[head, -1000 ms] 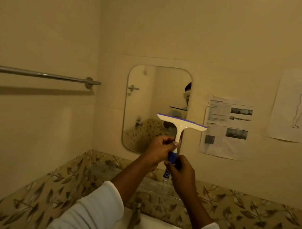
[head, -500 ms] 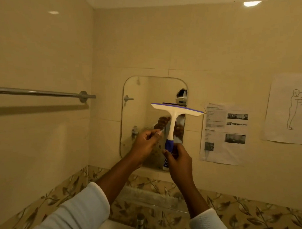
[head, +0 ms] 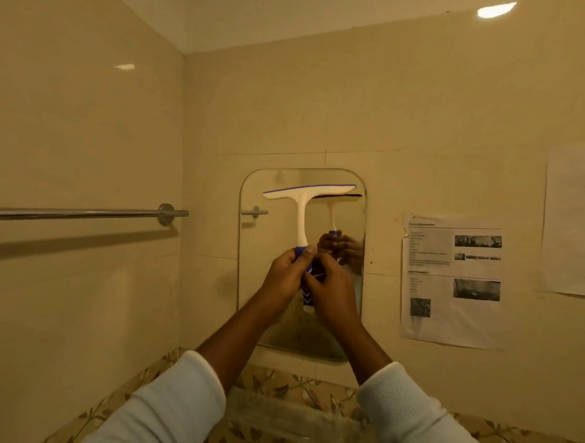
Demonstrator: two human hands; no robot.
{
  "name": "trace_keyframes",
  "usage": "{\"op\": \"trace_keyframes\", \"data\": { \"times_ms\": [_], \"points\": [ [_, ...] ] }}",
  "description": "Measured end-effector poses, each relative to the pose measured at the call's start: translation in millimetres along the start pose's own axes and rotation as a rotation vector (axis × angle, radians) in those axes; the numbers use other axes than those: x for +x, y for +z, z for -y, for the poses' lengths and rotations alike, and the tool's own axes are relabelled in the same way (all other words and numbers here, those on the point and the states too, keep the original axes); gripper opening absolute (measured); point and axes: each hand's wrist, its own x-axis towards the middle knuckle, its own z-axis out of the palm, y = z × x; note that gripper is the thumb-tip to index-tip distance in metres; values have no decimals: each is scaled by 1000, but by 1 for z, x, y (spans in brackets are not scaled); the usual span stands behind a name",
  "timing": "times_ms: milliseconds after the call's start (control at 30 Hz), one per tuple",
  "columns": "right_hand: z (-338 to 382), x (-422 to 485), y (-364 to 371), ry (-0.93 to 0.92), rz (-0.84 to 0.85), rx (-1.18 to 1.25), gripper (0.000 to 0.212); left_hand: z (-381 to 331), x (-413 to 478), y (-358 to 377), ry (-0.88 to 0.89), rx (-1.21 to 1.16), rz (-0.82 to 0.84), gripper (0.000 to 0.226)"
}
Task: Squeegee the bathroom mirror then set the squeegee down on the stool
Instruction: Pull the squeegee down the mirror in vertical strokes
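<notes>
Head view: left hand (head: 284, 274) and right hand (head: 332, 289) both clasp squeegee (head: 301, 218) blue handle (upright); blade near mirror (head: 257, 253) top edge, contact unclear. Towel bar (head: 86, 212) left.

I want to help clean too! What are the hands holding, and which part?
Both hands, left hand and right hand, grip the squeegee by its blue handle end.

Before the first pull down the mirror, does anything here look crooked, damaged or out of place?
Mostly fine. The squeegee blade sits slightly tilted near the top of the mirror, left end lower, held by both the left hand and right hand. The printed sheet on the wall has a curled top-left corner.
</notes>
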Motion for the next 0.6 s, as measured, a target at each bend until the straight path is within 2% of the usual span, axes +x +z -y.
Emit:
{"op": "trace_keyframes", "data": {
  "times_ms": [100, 200, 300, 367, 467, 600],
  "points": [
    [1, 17, 1, 0, 52, -49, 33, -5, 18, 8, 26, -25, -79, 27],
    [-4, 45, -19, -84, 180, -385, 34, -9, 32, -5, 33, -48, -106, 30],
    [-13, 86, -58, -157, 51, -594, 42, -10, 40, -25, 25, -91, -93, 27],
    [-21, 120, -89, -202, -35, -824, 58, -8, 44, -38, 34, -108, -111, 27],
    [-32, 164, -130, -236, -50, -1044, 76, -5, 47, -50, 36, -104, -148, 36],
    [-49, 196, -164, -325, -41, -1202, 84, 1, 49, -54, -4, -150, -204, 49]
  ]
}}
